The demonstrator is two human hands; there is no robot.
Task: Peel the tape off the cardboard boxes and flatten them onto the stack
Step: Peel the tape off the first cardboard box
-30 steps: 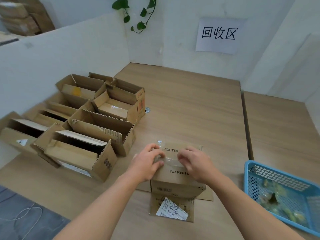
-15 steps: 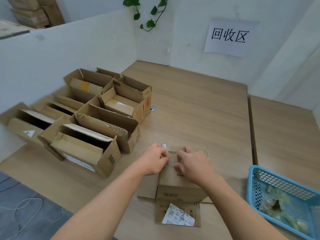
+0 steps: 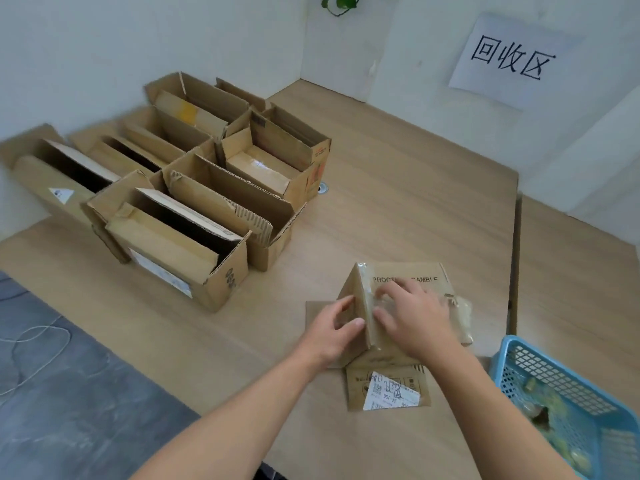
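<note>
Wooden tabletop (image 3: 398, 202), white partition walls, paper sign (image 3: 509, 60) on the far wall. I note the printed box (image 3: 426, 270) at front centre, sitting on flattened cardboard (image 3: 356, 389). Left hand (image 3: 337, 329): grip closed on the box's raised flap (image 3: 360, 296), thumb at its near edge. Right hand (image 3: 415, 317): grip slack, fingers spread flat on the taped top, holding nothing. Loose clear tape (image 3: 462, 317) bunches at the box's right side. Open boxes (image 3: 194, 233) stand well to the left; blue basket (image 3: 561, 382) at the right.
</note>
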